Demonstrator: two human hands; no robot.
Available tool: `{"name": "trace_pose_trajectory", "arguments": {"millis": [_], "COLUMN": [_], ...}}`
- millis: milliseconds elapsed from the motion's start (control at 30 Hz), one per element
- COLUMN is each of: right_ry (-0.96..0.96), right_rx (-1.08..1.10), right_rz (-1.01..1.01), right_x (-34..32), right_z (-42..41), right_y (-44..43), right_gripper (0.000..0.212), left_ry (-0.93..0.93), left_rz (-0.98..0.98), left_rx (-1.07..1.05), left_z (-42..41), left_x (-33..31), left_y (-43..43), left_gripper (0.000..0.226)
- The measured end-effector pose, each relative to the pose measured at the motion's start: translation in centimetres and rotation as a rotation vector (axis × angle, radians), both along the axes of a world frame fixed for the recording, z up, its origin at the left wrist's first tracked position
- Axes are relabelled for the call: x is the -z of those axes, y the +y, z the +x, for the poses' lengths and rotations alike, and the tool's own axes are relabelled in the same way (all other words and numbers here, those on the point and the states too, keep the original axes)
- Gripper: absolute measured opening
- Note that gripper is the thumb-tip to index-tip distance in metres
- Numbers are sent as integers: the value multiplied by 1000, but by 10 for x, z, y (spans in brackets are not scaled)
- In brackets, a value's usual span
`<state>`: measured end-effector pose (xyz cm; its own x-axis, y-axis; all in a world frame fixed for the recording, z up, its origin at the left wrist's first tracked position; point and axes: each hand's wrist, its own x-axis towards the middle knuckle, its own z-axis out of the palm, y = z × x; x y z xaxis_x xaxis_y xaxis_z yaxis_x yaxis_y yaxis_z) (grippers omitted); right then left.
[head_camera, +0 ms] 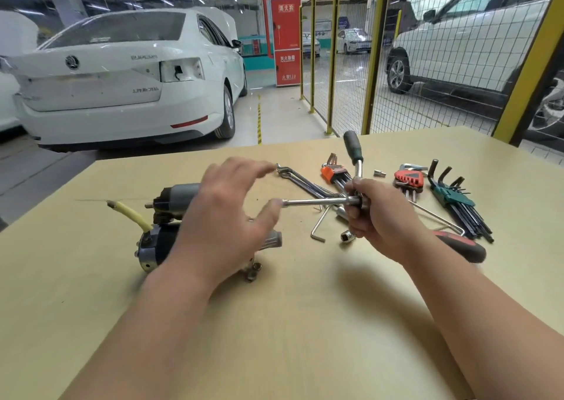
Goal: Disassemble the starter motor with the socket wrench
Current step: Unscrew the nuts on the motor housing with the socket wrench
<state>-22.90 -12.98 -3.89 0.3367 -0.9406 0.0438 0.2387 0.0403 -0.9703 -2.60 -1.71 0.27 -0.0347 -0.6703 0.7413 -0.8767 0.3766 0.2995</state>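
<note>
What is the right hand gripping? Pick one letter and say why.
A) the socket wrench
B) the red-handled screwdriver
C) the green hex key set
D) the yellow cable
A: the right hand is curled round the head of the socket wrench, whose dark handle sticks up and away from the person.

The socket wrench (317,202) is shiny chromed metal, the table (305,308) matt pale wood, the starter motor (164,216) dull metal.

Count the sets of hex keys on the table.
3. The orange set lies behind the right hand holding the socket wrench, the red set to its right, the green set farthest right. The hand may hide more.
</note>
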Motion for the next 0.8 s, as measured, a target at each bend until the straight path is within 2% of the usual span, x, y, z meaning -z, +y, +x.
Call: {"name": "trace_pose_trajectory", "arguments": {"millis": [67,133,200,233,333,567,700,800], "right_ry": [0,-20,-14,-5,30,182,233,304], "right_rx": [-5,1,17,18,-2,-5,98,217], "right_rz": [-31,-29,-40,-47,-41,-37,-55,-176], "right_x": [1,-1,-5,-7,-12,-28,-33,-30], "right_z": [12,23,34,39,52,59,65,66], "right_y": [3,6,9,11,14,11,12,16], "right_gripper": [22,23,23,22,20,19,21,26], "left_ry": [36,21,-33,-54,-72,-79,-63,-69], "left_rz": [-1,166,377,396,293,228,221,209], "left_rx": [-157,-329,-453,-486,-524,-538,-527,-536], "left_z": [37,67,80,82,82,77,77,76], "left_x": [-15,-17,-7,-1,9,9,8,10], "left_y": [-7,-20,-31,-34,-36,-33,-31,-31], "left_gripper": [29,26,38,46,53,40,41,41]}}
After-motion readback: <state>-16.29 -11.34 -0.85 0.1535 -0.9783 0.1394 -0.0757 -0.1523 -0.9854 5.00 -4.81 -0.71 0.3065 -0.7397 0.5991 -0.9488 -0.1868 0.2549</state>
